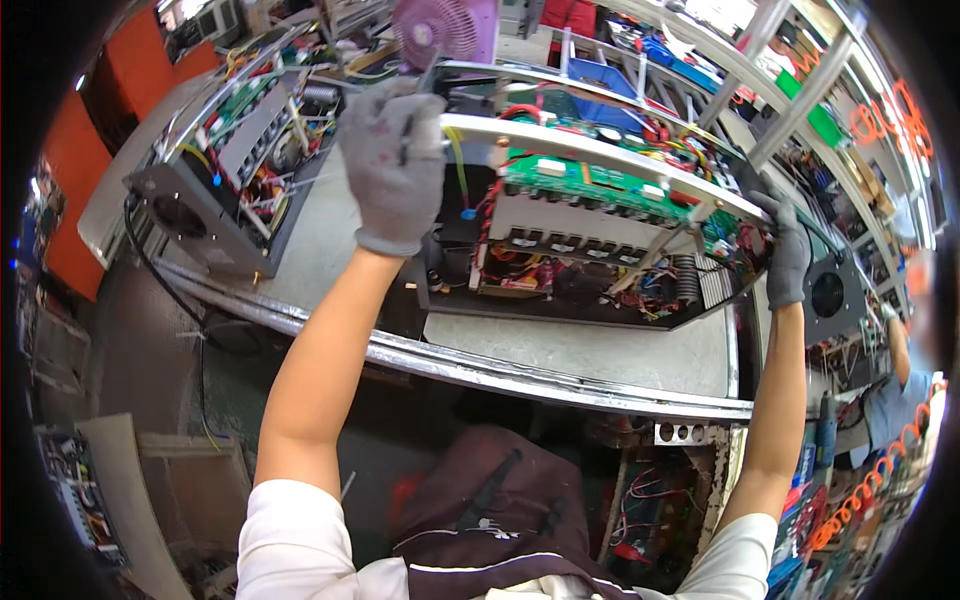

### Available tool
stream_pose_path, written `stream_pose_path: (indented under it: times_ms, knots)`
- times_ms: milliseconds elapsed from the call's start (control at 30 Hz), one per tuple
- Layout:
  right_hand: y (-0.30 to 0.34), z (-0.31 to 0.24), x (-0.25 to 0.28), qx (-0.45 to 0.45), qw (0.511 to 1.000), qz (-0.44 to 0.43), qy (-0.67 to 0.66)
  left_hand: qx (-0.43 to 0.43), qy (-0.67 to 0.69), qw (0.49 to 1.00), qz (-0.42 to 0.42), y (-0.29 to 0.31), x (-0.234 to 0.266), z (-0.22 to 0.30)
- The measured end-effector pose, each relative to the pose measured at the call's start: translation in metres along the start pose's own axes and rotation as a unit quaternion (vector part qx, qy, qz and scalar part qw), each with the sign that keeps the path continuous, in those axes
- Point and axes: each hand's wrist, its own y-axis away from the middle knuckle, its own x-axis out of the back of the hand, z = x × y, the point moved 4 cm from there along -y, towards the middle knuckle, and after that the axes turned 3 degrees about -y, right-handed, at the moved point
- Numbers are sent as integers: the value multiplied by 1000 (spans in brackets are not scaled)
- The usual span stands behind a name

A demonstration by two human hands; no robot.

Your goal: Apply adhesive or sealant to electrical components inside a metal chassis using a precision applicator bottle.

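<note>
An open electronics chassis [600, 300] lies on the metal workbench [560, 370] in front of me, tilted so its inside shows: a green circuit board [590, 180], finned heat sinks and red and yellow wires. My left hand [392, 160], in a grey glove, grips the chassis frame at its upper left corner, near a thin tool or wire sticking up. At the right end, my gloved right hand [788, 255] holds the chassis edge. Both arms reach up from the lower edge.
A second open chassis [235, 160] with a fan grille stands at the left of the bench. A pink fan [440, 28] sits at the back. Metal shelving [800, 90] runs along the right. Another person's arm [900, 350] shows at the far right.
</note>
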Motion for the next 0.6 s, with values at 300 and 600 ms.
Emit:
stream_pose_path:
  times_ms: [300, 600]
  knots:
    - [4, -18, -22, 103, 994, -22, 35, 54, 21, 997, -43, -1, 4, -9]
    - [16, -19, -11, 264, 945, 44, 189, -14, -45, 995, -84, -7, -4, -6]
